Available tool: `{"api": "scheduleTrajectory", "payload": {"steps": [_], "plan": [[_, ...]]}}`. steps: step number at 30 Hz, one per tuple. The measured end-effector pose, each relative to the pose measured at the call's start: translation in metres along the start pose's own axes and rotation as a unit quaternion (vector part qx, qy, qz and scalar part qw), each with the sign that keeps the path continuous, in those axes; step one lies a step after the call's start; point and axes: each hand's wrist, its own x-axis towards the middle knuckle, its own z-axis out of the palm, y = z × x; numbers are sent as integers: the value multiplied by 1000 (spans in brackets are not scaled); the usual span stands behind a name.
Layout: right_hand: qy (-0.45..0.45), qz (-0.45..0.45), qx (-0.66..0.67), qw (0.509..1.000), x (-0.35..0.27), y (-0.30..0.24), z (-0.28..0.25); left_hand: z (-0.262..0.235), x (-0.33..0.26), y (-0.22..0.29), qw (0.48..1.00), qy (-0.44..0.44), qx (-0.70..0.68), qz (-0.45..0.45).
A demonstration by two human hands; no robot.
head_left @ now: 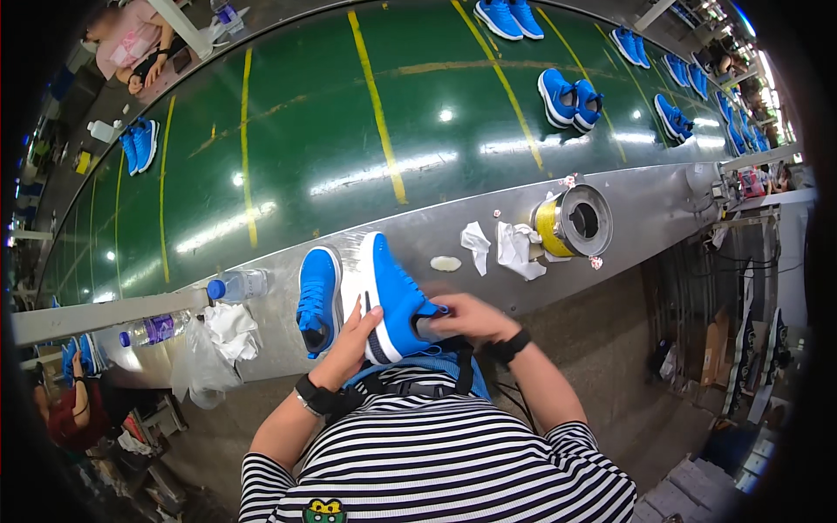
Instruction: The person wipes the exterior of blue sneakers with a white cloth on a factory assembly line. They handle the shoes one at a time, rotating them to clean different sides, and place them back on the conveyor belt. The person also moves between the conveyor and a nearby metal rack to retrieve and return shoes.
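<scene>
A blue sneaker with a white sole (390,296) lies tilted on its side at the metal ledge (488,213), heel toward me. My left hand (355,338) grips its sole and heel from the left. My right hand (464,317) holds the shoe's opening and heel from the right, fingers curled over the collar. Its mate, a second blue sneaker (318,299), stands upright on the ledge just left of the held one, touching it.
A green conveyor belt (349,157) with yellow lines carries several pairs of blue sneakers (568,98). On the ledge: a yellow-and-metal can (572,223), crumpled white cloths (516,246), two plastic bottles (237,284), a plastic bag (209,349). Other people sit at far left.
</scene>
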Motion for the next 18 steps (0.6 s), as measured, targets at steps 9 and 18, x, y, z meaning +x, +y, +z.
{"api": "scheduleTrajectory", "payload": {"steps": [9,18], "plan": [[452,-205,-505,706,64,30,-90,-9,4,-18,995,41,21,-90],[535,-173,-28,827,-66,-68,-127,-14,18,-12,993,42,15,-111]]}}
